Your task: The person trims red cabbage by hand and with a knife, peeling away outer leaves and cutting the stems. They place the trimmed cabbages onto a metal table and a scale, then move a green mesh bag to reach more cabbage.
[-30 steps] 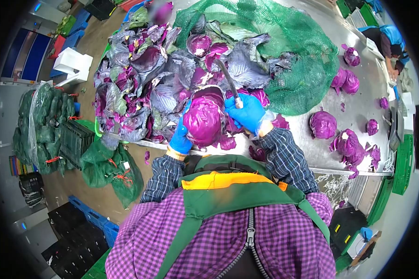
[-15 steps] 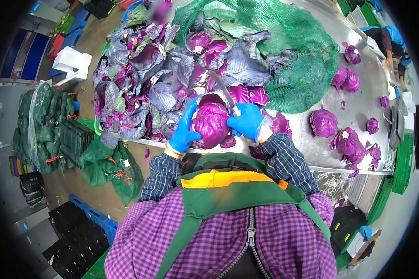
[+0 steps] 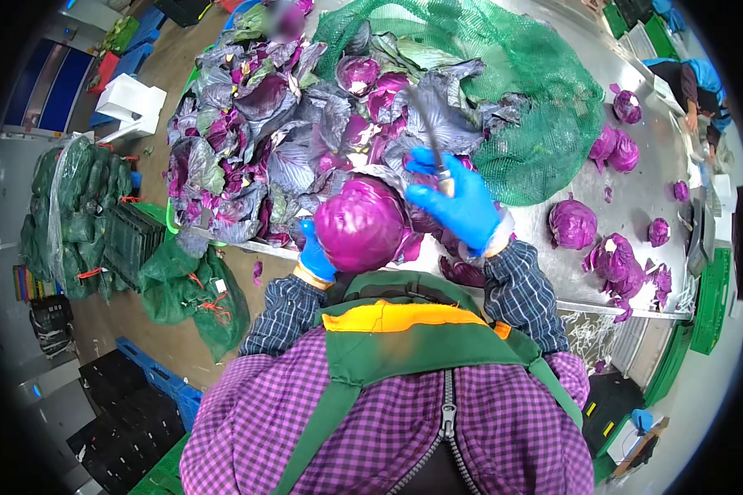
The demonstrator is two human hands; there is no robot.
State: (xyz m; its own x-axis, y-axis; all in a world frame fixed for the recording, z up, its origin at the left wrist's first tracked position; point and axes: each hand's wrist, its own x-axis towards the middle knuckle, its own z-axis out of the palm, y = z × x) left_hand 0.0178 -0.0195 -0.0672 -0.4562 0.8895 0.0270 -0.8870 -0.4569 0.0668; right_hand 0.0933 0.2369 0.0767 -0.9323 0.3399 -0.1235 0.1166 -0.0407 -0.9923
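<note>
Knife (image 3: 429,136) and right hand (image 3: 458,206) are lifting up and rightward off the held cabbage (image 3: 361,224) since the earlier frame; the held cabbage is sitting a bit further left, toward the wearer from the green net (image 3: 545,124). Blade is pointing away from the wearer, tip leaning left, long axis running steeply from handle to tip, looking blurred; right hand is gripping the handle, index finger and thumb standing apart. Held cabbage is looking nearly round, no clear long axis; smooth side is facing up, loose leaf edges peeling at its far right side. Left hand (image 3: 315,254) is cupping its left side, some fingers hidden. Leaf pile (image 3: 223,165) is lying left of the green net; loose cabbages (image 3: 573,223) are resting right of the green net on the metal table (image 3: 537,256).
</note>
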